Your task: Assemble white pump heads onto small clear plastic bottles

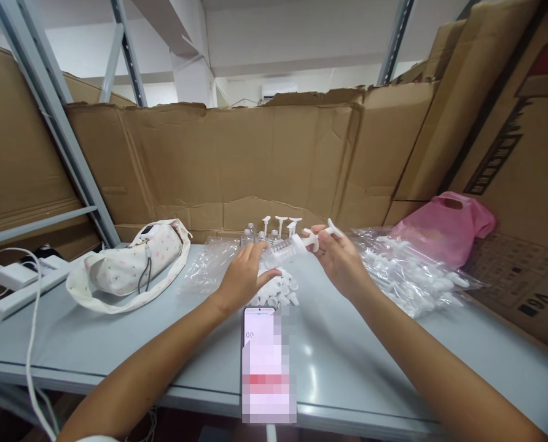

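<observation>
Far left: white power strip [23,291] with a charger [13,274] and cable trailing off the grey table [117,344]. Next to it a floral fabric pouch [129,264], lying on its side, dark cord over it.

Left hand [244,276] is palm-down, fingers curled onto the near end of a clear plastic syringe [287,247] and the loose heap of small white plastic parts [281,291] under it. Grip looks light; can't tell if it's fully closed.

Syringe: translucent ribbed barrel, white plunger, held roughly level above the table centre, between both hands.

Phone [267,362] lies flat at the near table edge, just below the white parts; screen blurred.

Behind the hands: a few small clear bottles [260,236] and upright white plungers [281,222] against the cardboard wall [255,159].

Right hand [341,261] pinches the syringe's plunger end, thumb and fingertips closed on it.

Right of that: clear plastic bag [412,273] full of more white syringe parts, then a pink plastic bag [444,227] against the cardboard boxes [523,184].
</observation>
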Available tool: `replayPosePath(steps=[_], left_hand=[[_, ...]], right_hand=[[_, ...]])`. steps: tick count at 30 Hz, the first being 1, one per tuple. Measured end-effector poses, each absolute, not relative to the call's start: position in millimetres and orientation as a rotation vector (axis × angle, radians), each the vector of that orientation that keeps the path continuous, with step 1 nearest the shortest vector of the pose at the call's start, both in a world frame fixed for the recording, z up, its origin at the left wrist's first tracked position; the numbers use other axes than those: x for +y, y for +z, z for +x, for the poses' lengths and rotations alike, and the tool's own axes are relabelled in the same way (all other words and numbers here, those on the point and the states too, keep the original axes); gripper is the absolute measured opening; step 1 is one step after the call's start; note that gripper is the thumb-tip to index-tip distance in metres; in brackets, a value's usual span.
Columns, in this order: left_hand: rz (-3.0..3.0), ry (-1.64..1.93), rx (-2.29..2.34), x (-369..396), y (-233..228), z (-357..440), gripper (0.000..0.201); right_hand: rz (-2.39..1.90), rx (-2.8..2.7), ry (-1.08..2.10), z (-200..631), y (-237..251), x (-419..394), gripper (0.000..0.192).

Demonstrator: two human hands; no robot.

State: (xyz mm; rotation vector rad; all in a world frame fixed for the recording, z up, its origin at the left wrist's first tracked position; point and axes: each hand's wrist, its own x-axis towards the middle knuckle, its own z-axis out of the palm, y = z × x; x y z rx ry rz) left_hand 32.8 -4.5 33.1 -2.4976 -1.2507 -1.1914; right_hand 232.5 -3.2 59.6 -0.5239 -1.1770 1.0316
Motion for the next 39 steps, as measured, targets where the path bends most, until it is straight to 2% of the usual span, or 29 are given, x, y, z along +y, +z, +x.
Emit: replayPosePath(steps=[6,10,15,19,28,33,36,39], left_hand=[[-2.538,-1.510,-1.173,8,33,39,0.050],[-2.602,-1.641,-1.017,12,27,35,0.048],[-2.470,-1.395,-0.872,9,20,27,0.024],[-2.248,-1.160,-0.812,10,21,23,0.022],[-2.282,-0.975,-0.973,7,16,17,0.040],[-2.521,-1.197,-1.102,-3,18,23,0.039],[-2.732,-1.444,-1.332,-8,26,26,0.039],[-3.085,-1.569,-1.669,-6,31,25,0.048]], right_hand=[[-0.732,-1.166,1.226,248,41,11,0.025],[-0.723,-1.031,1.358,253,30,10,0.024],[-0.730,-0.934,1.379,253,26,7,0.024],[-0.732,-0.976,1.340,250,23,4,0.021],[-0.674,-1.175,1.212,244,23,-8,0.024],[-0.631,-1.223,1.144,245,24,-10,0.021],[-0.642,-1.288,1.062,249,27,-13,0.018],[-0.698,-1.478,0.886,257,32,-16,0.020]])
